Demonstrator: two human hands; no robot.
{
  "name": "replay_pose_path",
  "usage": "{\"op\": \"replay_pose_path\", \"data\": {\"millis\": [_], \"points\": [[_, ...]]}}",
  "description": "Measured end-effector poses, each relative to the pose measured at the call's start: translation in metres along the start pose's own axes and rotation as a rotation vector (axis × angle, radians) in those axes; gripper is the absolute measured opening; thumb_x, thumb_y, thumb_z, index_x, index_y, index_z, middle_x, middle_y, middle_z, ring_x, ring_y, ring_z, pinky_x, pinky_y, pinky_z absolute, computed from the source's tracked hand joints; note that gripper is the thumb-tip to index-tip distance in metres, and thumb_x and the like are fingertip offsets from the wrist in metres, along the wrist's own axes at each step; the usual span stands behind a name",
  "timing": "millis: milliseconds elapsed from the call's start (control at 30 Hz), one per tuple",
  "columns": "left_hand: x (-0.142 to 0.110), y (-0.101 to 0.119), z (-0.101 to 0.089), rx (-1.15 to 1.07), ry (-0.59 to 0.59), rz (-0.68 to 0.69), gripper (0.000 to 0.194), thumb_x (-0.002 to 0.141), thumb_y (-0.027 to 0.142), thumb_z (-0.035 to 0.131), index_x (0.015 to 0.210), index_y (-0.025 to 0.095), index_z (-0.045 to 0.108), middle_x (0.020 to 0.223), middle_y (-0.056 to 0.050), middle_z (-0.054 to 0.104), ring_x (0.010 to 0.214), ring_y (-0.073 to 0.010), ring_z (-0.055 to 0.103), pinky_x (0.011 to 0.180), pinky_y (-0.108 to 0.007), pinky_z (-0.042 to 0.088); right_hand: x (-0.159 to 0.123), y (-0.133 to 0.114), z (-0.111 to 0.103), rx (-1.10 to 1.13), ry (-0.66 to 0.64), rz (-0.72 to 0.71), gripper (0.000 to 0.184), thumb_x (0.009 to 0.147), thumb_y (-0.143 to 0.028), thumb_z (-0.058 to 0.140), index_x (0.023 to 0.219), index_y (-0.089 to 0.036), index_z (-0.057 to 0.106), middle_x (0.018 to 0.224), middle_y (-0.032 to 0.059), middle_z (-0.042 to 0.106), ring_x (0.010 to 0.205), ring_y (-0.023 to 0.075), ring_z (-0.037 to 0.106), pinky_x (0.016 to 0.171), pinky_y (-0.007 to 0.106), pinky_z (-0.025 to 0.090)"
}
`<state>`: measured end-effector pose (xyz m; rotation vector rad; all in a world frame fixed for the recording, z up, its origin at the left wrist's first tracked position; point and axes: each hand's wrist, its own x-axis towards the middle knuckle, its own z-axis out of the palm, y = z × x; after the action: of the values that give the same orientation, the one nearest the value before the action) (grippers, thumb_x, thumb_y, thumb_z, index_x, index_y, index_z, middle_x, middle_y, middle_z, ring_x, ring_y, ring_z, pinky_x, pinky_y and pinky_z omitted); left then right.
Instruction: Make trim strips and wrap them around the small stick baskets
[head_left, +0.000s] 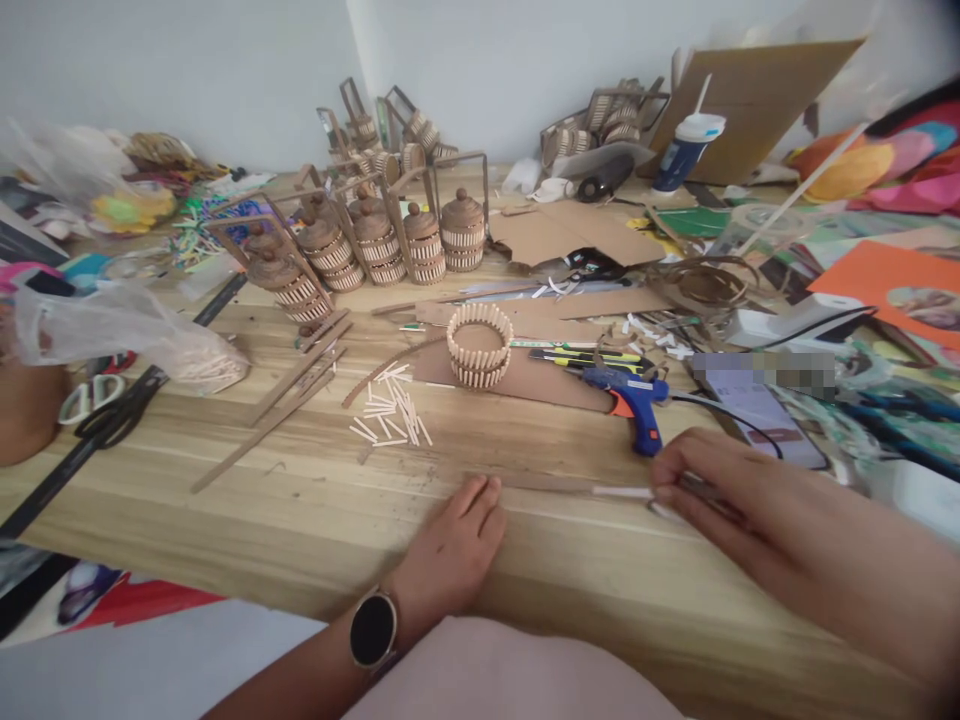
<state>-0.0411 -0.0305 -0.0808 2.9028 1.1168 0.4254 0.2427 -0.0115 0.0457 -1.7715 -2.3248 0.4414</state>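
My left hand (461, 540), wearing a round dark watch, rests on the table with its fingertips pressing down the left end of a thin brown cardboard strip (544, 483). At the strip's right end lies a narrow white strip (622, 492) that looks like tape. My right hand (712, 500) is closed in a pinch on that white strip; what lies deeper in the fingers is hidden. Beyond the hands stands a round basket (480, 350) of short wooden sticks around a brown cardboard base. Loose white sticks (394, 405) lie in a pile to its left.
A blue glue gun (634, 400) lies near my right hand, beside yellow cutters (592, 358) and a phone (765, 410). Several lidded stick baskets with handles (375, 240) stand behind. Brown strips (277, 415), scissors (91, 398) and a plastic bag (127, 335) are at left.
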Motion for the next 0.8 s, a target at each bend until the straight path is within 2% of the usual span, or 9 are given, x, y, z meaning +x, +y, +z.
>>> {"op": "replay_pose_path", "data": {"millis": [67, 133, 233, 367, 467, 667, 800], "points": [[-0.004, 0.002, 0.003, 0.028, -0.009, -0.021, 0.019, 0.093, 0.016, 0.05, 0.108, 0.011, 0.059, 0.131, -0.015, 0.059, 0.118, -0.0295, 0.056, 0.093, -0.04, 0.051, 0.01, -0.011, -0.005, 0.136, -0.279, 0.012, 0.02, 0.088, -0.039, 0.044, 0.079, -0.027, 0.056, 0.066, 0.0008, 0.06, 0.057, 0.0171, 0.057, 0.055, 0.028, 0.041], [-0.006, 0.006, 0.003, 0.048, -0.024, -0.052, 0.019, 0.093, 0.017, 0.05, 0.108, 0.012, 0.06, 0.132, -0.014, 0.059, 0.118, -0.0294, 0.056, 0.093, -0.04, 0.05, 0.026, -0.024, 0.003, 0.232, -0.48, 0.011, 0.018, 0.086, -0.035, 0.045, 0.076, -0.025, 0.056, 0.063, -0.0004, 0.057, 0.058, 0.0155, 0.054, 0.054, 0.026, 0.038], [-0.006, 0.01, 0.002, 0.058, -0.078, -0.092, 0.022, 0.093, 0.018, 0.05, 0.113, 0.013, 0.06, 0.134, -0.012, 0.058, 0.122, -0.0279, 0.054, 0.095, -0.038, 0.049, 0.053, -0.039, 0.031, 0.378, -0.595, 0.028, 0.016, 0.083, -0.031, 0.048, 0.073, -0.022, 0.056, 0.065, -0.002, 0.055, 0.06, 0.0134, 0.049, 0.054, 0.023, 0.036], [-0.006, 0.011, -0.001, 0.031, -0.141, -0.115, 0.028, 0.094, 0.021, 0.049, 0.121, 0.015, 0.057, 0.132, -0.009, 0.06, 0.122, -0.0264, 0.052, 0.096, -0.036, 0.047, 0.078, -0.052, 0.069, 0.445, -0.604, 0.084, 0.013, 0.082, -0.025, 0.05, 0.075, -0.019, 0.059, 0.066, -0.0029, 0.056, 0.063, 0.0127, 0.049, 0.058, 0.023, 0.037], [-0.009, 0.01, -0.002, 0.02, -0.122, -0.114, 0.031, 0.096, 0.023, 0.046, 0.125, 0.014, 0.054, 0.131, -0.01, 0.06, 0.121, -0.025, 0.053, 0.096, -0.034, 0.047, 0.086, -0.058, 0.084, 0.407, -0.607, 0.088, 0.013, 0.082, -0.021, 0.05, 0.074, -0.018, 0.06, 0.065, -0.0018, 0.059, 0.063, 0.0134, 0.052, 0.059, 0.024, 0.038], [-0.017, 0.011, -0.001, 0.057, -0.022, -0.096, 0.026, 0.099, 0.021, 0.037, 0.108, 0.014, 0.061, 0.132, -0.012, 0.059, 0.128, -0.0241, 0.049, 0.101, -0.034, 0.043, 0.087, -0.061, 0.094, 0.34, -0.565, 0.094, 0.015, 0.081, -0.018, 0.051, 0.073, -0.018, 0.063, 0.064, -0.0007, 0.064, 0.059, 0.0136, 0.054, 0.056, 0.023, 0.036], [-0.02, 0.011, -0.002, 0.049, -0.074, -0.09, 0.026, 0.099, 0.022, 0.039, 0.114, 0.014, 0.059, 0.135, -0.014, 0.056, 0.132, -0.025, 0.045, 0.103, -0.036, 0.042, 0.086, -0.061, 0.096, 0.298, -0.551, 0.102, 0.017, 0.082, -0.021, 0.051, 0.071, -0.019, 0.064, 0.062, -0.0008, 0.066, 0.057, 0.0132, 0.054, 0.054, 0.023, 0.035]]}}
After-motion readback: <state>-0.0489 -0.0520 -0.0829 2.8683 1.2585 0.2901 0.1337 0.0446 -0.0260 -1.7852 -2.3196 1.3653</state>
